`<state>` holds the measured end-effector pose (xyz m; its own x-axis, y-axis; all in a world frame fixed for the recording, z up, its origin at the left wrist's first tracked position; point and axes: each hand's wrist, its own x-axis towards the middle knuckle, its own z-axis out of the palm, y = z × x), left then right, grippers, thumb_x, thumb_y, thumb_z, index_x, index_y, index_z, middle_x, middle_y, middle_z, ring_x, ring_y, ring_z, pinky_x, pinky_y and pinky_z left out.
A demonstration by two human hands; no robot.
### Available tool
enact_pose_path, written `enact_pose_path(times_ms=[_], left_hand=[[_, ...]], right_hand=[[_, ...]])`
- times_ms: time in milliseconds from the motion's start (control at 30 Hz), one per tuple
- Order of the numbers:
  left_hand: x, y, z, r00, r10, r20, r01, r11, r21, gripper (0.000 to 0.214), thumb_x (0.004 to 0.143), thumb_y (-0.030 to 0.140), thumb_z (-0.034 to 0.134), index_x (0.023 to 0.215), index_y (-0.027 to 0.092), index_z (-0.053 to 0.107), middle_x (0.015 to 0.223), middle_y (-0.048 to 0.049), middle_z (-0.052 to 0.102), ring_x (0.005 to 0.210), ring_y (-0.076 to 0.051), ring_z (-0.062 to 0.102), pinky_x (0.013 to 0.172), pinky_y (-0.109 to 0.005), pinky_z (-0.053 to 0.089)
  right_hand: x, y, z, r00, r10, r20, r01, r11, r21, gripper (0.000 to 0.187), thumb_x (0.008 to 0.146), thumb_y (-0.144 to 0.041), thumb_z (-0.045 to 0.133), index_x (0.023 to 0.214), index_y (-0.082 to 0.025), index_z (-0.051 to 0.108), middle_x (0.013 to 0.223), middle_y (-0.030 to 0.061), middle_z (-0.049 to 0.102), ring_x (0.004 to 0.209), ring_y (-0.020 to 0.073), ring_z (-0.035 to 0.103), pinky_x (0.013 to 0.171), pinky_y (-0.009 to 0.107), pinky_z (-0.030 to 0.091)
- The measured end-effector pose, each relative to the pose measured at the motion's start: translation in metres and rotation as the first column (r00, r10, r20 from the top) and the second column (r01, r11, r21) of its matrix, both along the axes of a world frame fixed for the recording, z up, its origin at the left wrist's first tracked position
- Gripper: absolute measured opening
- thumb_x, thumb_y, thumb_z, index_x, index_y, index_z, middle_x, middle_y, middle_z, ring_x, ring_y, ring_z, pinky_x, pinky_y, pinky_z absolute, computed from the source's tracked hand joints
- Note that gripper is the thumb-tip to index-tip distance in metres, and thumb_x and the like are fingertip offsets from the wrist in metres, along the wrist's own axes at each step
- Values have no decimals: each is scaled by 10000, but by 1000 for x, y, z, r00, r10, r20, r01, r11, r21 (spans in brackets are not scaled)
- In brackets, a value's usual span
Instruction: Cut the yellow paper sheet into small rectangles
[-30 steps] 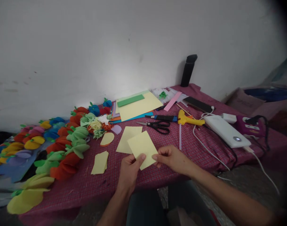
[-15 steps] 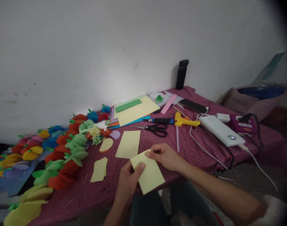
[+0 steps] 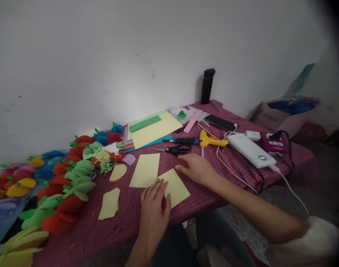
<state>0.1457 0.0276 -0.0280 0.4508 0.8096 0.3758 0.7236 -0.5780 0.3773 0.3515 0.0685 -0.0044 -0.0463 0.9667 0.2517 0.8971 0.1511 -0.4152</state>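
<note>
A pale yellow paper sheet [image 3: 177, 189] lies on the cloth near the front edge. My left hand [image 3: 155, 205] rests flat on its left side, fingers stretched out, with a small grey spot by a fingertip that I cannot make out. My right hand [image 3: 197, 168] is open over the cloth just right of this sheet, its fingertips close below the handles of black scissors [image 3: 179, 150]. Behind my left hand lies a second yellow sheet [image 3: 145, 170]. To the left are a small stack of yellow pieces [image 3: 109, 204] and a rounded yellow piece [image 3: 118, 172].
Colourful felt-like fruit shapes [image 3: 72, 189] crowd the left side. Further back lie a utility knife [image 3: 183, 141], a yellow glue gun [image 3: 210, 140] and large coloured sheets [image 3: 155, 129]. A white power bank [image 3: 251, 150], cables and purple power strip [image 3: 273, 142] occupy the right. A black bottle [image 3: 207, 87] stands behind.
The yellow sheet held in both hands now lies on the cloth. My right hand has let go and moved toward the scissors; my left hand has flattened onto the sheet. The view has shifted right.
</note>
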Motion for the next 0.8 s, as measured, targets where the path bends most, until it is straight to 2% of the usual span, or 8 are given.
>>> enact_pose_path(times_ms=[100, 167, 233, 400, 500, 600, 733, 800], left_hand=[[0, 2, -4, 996, -20, -90, 24, 999, 34, 346, 809, 234, 449, 1155, 230, 473, 1207, -64, 511, 1136, -226, 418, 932, -452, 302], [-1, 5, -5, 993, -38, -112, 41, 999, 30, 345, 809, 243, 451, 1153, 229, 475, 1215, -68, 505, 1130, -228, 424, 926, -457, 310], [-3, 8, -3, 991, -70, -112, 72, 997, 15, 340, 812, 241, 447, 1150, 224, 475, 1217, -73, 502, 1124, -223, 432, 923, -451, 323], [-9, 13, 13, 960, -239, -146, 231, 971, -67, 402, 792, 276, 483, 1187, 218, 440, 1256, -85, 455, 1165, -224, 393, 947, -423, 327], [-11, 17, 20, 909, -357, -217, 331, 932, -145, 462, 777, 317, 505, 1216, 212, 408, 1316, -94, 379, 1212, -239, 328, 987, -438, 277], [-10, 20, 21, 864, -431, -260, 384, 898, -215, 503, 775, 348, 503, 1241, 206, 376, 1329, -95, 358, 1230, -240, 296, 1006, -443, 250], [-9, 25, 14, 855, -454, -251, 405, 887, -224, 505, 780, 369, 486, 1241, 190, 381, 1316, -106, 374, 1220, -241, 315, 1000, -429, 269], [-9, 27, 10, 857, -459, -235, 415, 885, -213, 485, 784, 371, 479, 1225, 185, 403, 1294, -106, 404, 1204, -245, 339, 991, -432, 283]], right_hand=[[28, 7, 6, 993, -58, 99, 49, 995, 89, 316, 815, -337, 414, 1044, -182, 568, 998, 63, 619, 917, 190, 543, 800, 288, 390], [44, 21, 10, 983, -90, 160, 74, 992, 104, 313, 816, -285, 406, 1060, -162, 559, 985, 74, 625, 906, 198, 549, 793, 299, 398], [54, 41, 12, 970, -64, 234, 44, 995, 86, 314, 797, -228, 420, 1073, -163, 555, 1014, 84, 616, 940, 209, 537, 814, 315, 387], [69, 96, 8, 932, 143, 332, -97, 984, -150, 462, 738, -123, 444, 1198, -170, 460, 1078, 118, 588, 931, 234, 548, 745, 320, 409], [76, 118, 0, 905, 247, 346, -160, 952, -262, 424, 699, -116, 499, 1119, -157, 530, 1046, 112, 599, 912, 245, 553, 732, 314, 408], [79, 125, -2, 910, 286, 301, -203, 939, -279, 436, 690, -138, 545, 1125, -120, 524, 1050, 100, 588, 946, 234, 541, 757, 302, 400], [76, 111, 8, 957, 184, 225, -140, 971, -195, 428, 718, -185, 515, 1112, -17, 516, 1013, 90, 573, 984, 250, 518, 793, 331, 362], [72, 98, 22, 989, 116, 87, -104, 986, -131, 417, 711, -203, 503, 1081, -13, 536, 966, 49, 585, 937, 212, 540, 785, 306, 365]])
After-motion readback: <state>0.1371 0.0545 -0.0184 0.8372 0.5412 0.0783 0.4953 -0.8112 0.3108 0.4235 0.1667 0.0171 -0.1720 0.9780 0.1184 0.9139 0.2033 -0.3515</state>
